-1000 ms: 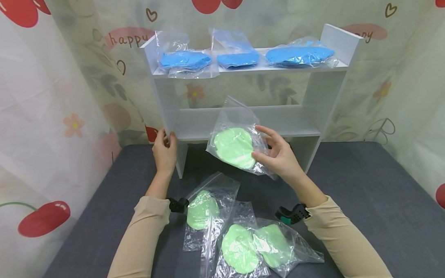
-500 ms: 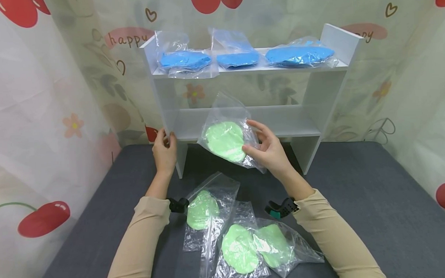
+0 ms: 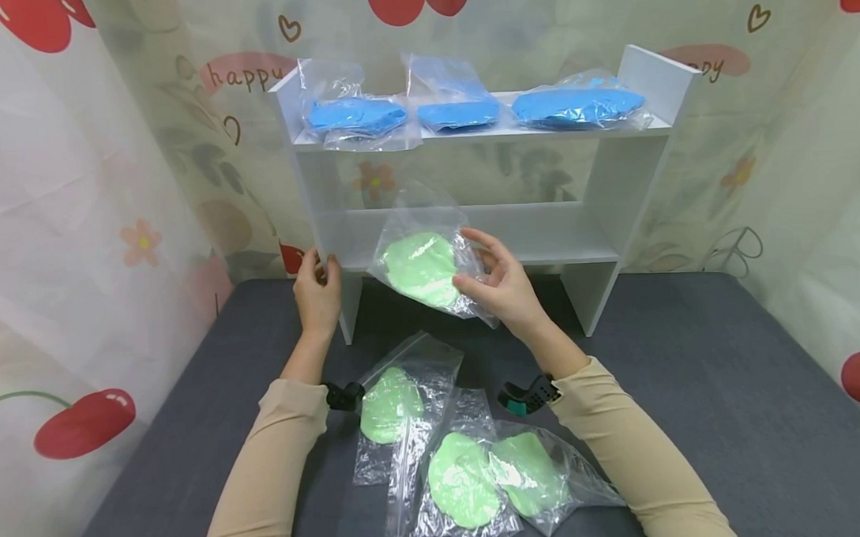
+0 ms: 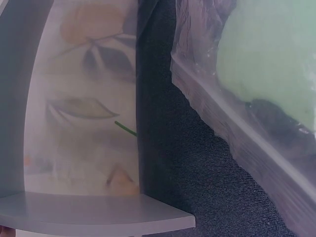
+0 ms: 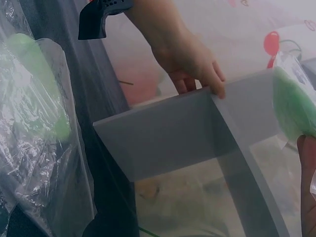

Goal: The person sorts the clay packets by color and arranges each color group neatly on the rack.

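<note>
My right hand pinches a clear zip bag holding a flat light-green piece between thumb and fingers. The bag is in the air before the white shelf's middle board, its upper part overlapping that board in the head view. At the shelf's left side panel, my left hand grips the front edge. The right wrist view shows that left hand with its fingers over the panel; there the held bag shows at the right edge.
Several clear bags with green pieces overlap on the dark table between the forearms. Three bags with blue contents lie along the top board of the shelf. A patterned curtain hangs behind and at both sides.
My right hand has carried the green bag to the left and slightly up, across the front of the middle board. My left hand has stayed on the side panel.
</note>
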`<state>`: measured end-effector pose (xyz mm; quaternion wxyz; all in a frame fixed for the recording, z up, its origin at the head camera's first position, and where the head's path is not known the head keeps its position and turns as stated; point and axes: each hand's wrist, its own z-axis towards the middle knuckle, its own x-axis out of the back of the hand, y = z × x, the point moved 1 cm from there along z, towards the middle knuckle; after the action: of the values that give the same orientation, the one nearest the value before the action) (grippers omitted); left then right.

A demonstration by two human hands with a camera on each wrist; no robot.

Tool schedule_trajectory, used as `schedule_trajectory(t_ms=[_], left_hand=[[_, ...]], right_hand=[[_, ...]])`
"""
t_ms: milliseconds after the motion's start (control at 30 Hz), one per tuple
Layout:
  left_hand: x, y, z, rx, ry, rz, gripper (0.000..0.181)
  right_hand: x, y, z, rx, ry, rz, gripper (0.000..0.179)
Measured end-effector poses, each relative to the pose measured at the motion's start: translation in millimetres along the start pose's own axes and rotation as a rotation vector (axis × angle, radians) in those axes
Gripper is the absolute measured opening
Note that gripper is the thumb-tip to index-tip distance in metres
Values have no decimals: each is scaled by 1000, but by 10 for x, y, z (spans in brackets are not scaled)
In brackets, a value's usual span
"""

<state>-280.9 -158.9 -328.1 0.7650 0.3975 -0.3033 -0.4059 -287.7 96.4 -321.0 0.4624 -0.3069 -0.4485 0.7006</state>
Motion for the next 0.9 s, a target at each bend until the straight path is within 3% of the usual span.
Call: schedule_trajectory(t_ms=[433, 900], left_hand=[[3, -3, 12, -3, 0, -16, 31], [6, 1, -3, 9, -3, -6, 31]], right_hand=[[-113, 33, 134, -34, -3, -12, 67], [-169, 79, 238, -122, 68, -49, 64]])
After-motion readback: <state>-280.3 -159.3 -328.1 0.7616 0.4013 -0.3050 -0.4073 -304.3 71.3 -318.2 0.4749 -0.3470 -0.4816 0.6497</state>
